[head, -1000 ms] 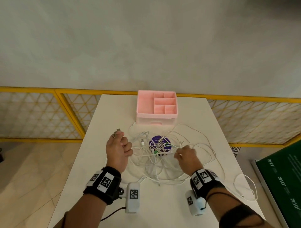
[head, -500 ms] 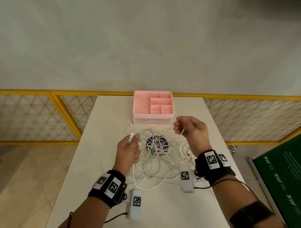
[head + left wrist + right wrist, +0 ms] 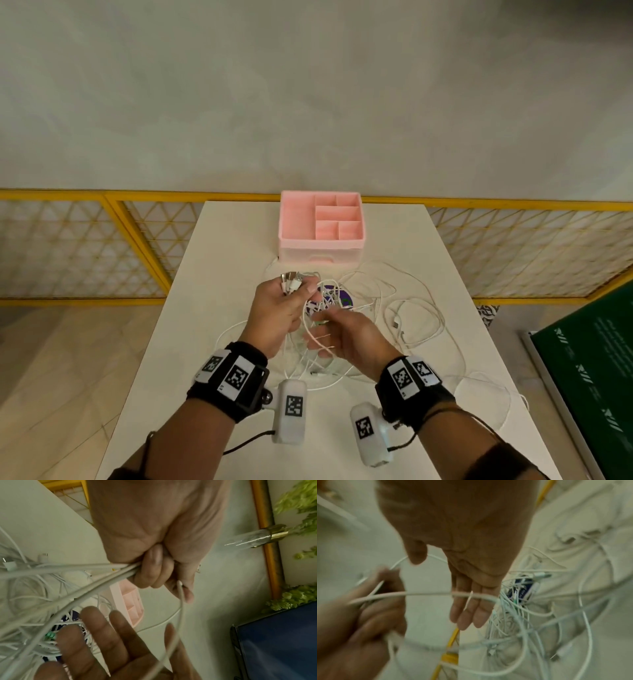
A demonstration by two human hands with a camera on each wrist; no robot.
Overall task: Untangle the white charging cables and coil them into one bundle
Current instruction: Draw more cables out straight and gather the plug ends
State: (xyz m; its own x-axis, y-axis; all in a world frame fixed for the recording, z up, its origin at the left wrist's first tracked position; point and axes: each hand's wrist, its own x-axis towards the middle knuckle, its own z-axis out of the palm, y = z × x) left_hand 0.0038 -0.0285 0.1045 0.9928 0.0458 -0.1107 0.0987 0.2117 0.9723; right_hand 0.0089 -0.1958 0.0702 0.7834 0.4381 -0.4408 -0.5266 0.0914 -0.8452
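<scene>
Several white charging cables (image 3: pixel 371 303) lie tangled on the white table (image 3: pixel 222 274). My left hand (image 3: pixel 294 291) is raised above the tangle. It grips a bunch of cable ends, and their plugs (image 3: pixel 291 282) stick out past the fingers. In the left wrist view its curled fingers (image 3: pixel 152 574) clamp several strands (image 3: pixel 82 574). My right hand (image 3: pixel 322 334) sits just right of it, palm turned toward it, fingers straight. One strand (image 3: pixel 428 594) lies loosely across the right fingers (image 3: pixel 471 612) and runs to the left hand (image 3: pixel 364 608).
A pink compartment organizer (image 3: pixel 320 226) stands at the table's far end. A purple disc (image 3: pixel 330 291) lies under the tangle. Loose loops (image 3: pixel 419 322) spread to the right, one reaching the right table edge (image 3: pixel 486 390). Yellow railing (image 3: pixel 137 246) surrounds the table; a green board (image 3: pixel 589 377) stands right.
My right hand has come down from near the organizer, where it pinched a strand, to beside the left hand and now lies open. The left hand has risen and holds more plug ends.
</scene>
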